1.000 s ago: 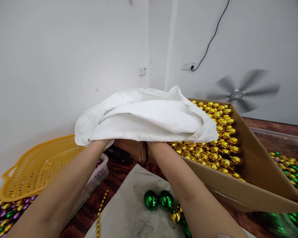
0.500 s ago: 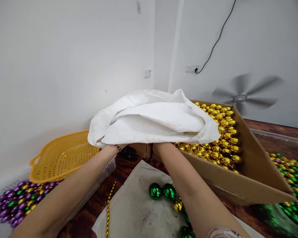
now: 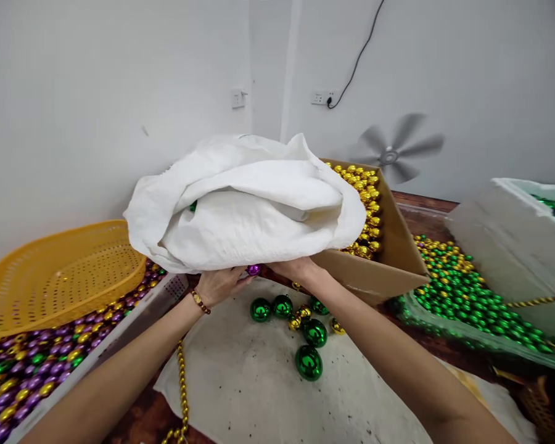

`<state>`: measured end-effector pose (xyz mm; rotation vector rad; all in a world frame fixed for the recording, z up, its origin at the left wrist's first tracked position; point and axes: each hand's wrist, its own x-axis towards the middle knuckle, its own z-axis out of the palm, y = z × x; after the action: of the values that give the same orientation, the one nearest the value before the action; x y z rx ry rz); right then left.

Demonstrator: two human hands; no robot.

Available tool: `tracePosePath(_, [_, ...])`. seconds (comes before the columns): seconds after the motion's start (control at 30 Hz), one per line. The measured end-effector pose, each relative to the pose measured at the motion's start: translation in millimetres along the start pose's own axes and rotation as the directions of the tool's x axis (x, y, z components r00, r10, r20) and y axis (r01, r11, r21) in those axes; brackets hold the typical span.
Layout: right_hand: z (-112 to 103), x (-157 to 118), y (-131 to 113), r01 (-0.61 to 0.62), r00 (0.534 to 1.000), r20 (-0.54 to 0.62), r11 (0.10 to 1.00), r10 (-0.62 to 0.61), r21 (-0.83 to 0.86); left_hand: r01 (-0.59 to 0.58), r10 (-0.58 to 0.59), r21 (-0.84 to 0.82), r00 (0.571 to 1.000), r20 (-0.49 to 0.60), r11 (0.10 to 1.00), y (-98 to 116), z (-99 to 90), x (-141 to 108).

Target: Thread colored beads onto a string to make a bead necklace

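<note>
A bulky white woven bag (image 3: 254, 228) is held up in front of me, its folded mouth facing me. A bit of green (image 3: 193, 206) shows inside the opening. My left hand (image 3: 219, 285), with a beaded bracelet at the wrist, grips the bag's lower edge. My right hand (image 3: 291, 269) holds the underside further right, its fingers mostly hidden. A shiny purple bead (image 3: 253, 270) shows between the hands, under the bag's rim. Below, several green balls (image 3: 309, 362) and small gold balls (image 3: 294, 322) lie on a dirty pale sheet (image 3: 259, 382).
To the left, a yellow basket (image 3: 65, 271) rests over a bin of purple, gold and green beads (image 3: 41, 370). A cardboard box (image 3: 370, 274) of gold beads stands behind. On the right are a tub of green beads (image 3: 467, 302), a white bin (image 3: 494, 216) and a spinning fan (image 3: 389, 156).
My view has turned right and down. The bag has tilted, showing more of its opening, and both hands and the purple bead have come into sight beneath it.
</note>
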<state>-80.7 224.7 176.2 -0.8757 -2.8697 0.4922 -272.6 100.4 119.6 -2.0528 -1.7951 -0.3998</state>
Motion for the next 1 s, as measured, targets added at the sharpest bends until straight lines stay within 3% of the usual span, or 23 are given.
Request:
tracePosePath(0.07, [10, -26, 3, 0.137, 0.988, -0.055, 0.985, -0.143, -0.104, -0.102, 0.102, 0.013, 0.994, -0.036, 0.995, 7, 10.3, -3])
tracePosePath(0.13, [24, -50, 4, 0.269, 0.95, -0.1, 0.938, -0.296, -0.221, -0.164, 0.164, 0.002, 0.986, -0.006, 0.986, 13, 21.2, -5])
tracePosePath(0.17, [32, -59, 4, 0.277, 0.944, -0.112, 0.928, -0.312, -0.248, -0.172, 0.172, -0.004, 0.985, 0.028, 0.985, 16, 26.4, -5])
tracePosePath(0.2, [39, -65, 2, 0.232, 0.957, -0.121, 0.945, -0.264, -0.23, -0.17, 0.17, -0.006, 0.983, 0.07, 0.986, 19, 31.0, -5])
tracePosePath(0.27, [53, -69, -1, 0.019, 0.996, -0.082, 0.996, -0.026, -0.083, -0.141, 0.14, -0.002, 0.978, 0.158, 0.99, 26, 38.3, -3])
tracePosePath(0.33, [64, -63, -4, -0.207, 0.978, 0.023, 0.975, 0.206, 0.076, -0.11, 0.11, -0.015, 0.964, 0.243, 0.994, 31, 43.2, -2])
tracePosePath(0.4, [72, -51, -5, -0.31, 0.949, 0.109, 0.94, 0.297, 0.144, -0.07, 0.081, -0.047, 0.947, 0.31, 0.996, 35, 47.0, -1])
tracePosePath(0.7, [81, -20, 7, -0.381, 0.907, 0.254, 0.913, 0.336, 0.15, 0.068, -0.029, -0.095, 0.931, 0.364, 0.993, 35, 59.9, -7])
tracePosePath(1.0, [73, -42, 2, -0.347, 0.934, 0.154, 0.92, 0.322, 0.183, 0.237, -0.178, -0.189, 0.942, 0.284, 0.953, 22, 31.0, 0])
